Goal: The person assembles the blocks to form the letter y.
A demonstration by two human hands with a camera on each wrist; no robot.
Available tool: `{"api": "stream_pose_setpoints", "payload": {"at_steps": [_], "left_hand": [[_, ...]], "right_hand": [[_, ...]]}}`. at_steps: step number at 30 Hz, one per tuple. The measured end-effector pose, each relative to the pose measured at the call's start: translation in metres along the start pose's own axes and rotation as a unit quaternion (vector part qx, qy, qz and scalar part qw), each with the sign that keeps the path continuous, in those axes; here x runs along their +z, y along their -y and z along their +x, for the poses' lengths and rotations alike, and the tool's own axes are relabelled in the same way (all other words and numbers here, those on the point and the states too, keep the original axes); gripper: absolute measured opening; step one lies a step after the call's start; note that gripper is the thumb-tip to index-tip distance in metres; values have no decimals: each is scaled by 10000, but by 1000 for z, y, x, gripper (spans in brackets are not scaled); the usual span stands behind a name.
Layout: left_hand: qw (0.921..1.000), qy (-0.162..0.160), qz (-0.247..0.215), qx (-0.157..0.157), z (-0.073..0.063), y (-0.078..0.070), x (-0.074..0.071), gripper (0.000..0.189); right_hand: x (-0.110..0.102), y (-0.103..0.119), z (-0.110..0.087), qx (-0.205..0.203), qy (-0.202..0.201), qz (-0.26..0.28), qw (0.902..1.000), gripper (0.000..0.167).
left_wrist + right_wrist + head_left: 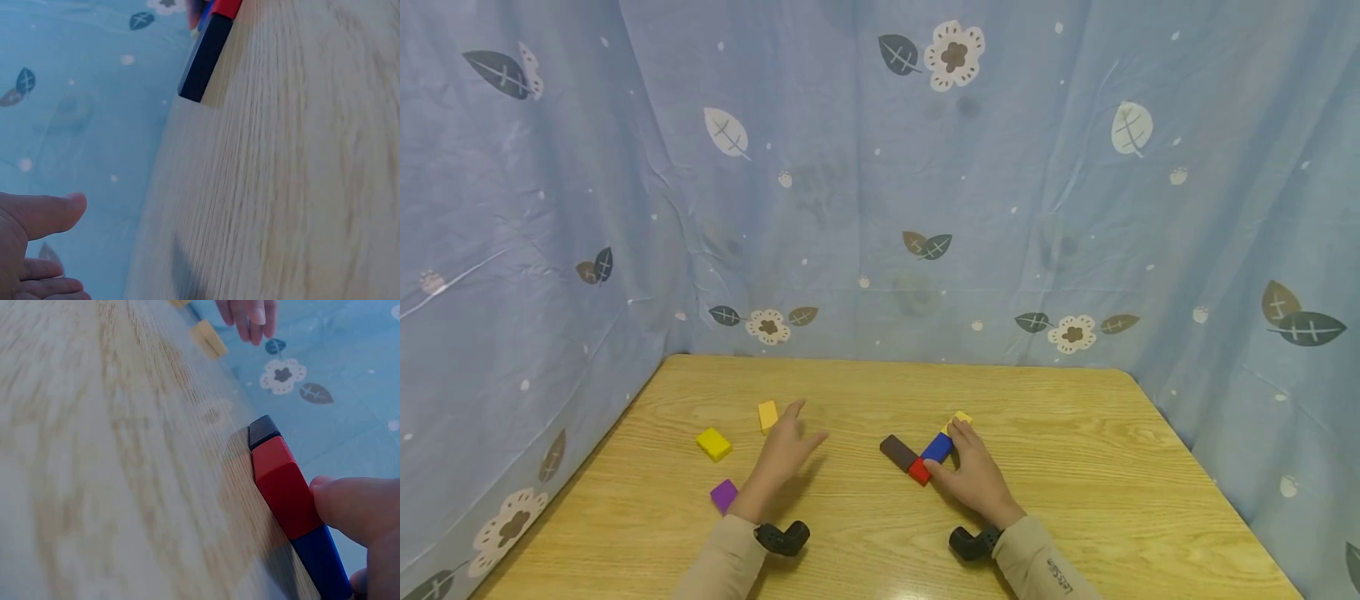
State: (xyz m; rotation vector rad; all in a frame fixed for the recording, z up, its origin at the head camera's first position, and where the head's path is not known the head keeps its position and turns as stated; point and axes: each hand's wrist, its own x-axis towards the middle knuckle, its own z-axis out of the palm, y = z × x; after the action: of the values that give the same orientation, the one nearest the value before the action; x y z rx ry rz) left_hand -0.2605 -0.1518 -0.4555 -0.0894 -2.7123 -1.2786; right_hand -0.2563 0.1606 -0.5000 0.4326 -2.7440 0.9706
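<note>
Dotting wooden table (865,533) before curtain (842,175), blocks (714,444)

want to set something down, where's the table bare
Widest: the table between the right hand and the right edge. Narrower: between the left hand and brown block. Crowded: around the right hand, with red block, blue block and far yellow block; left of the left hand, with purple block and two loose yellow blocks.

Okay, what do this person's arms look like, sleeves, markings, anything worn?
The left sleeve and right sleeve are beige; dark lettering marks the right one. A curved black device sits by the left cuff, and a similar one by the right. No gloves or cables show.
</note>
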Motion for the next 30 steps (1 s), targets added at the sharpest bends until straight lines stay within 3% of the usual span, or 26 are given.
{"api": "stream_pose_setpoints", "payload": {"at_steps": [7,24,30], "left_hand": [[9999,-73,68,-126,3,6,-8,75],[9987,-64,440,-229,14,25,-45,78],[9996,146,133,-218,22,37,-54,80]], "right_hand": [[0,0,1,8,16,1,10000,82],[0,0,0,-49,-56,-52,10000,82],[2,1,0,-156,-208,-109,9996,80]]}}
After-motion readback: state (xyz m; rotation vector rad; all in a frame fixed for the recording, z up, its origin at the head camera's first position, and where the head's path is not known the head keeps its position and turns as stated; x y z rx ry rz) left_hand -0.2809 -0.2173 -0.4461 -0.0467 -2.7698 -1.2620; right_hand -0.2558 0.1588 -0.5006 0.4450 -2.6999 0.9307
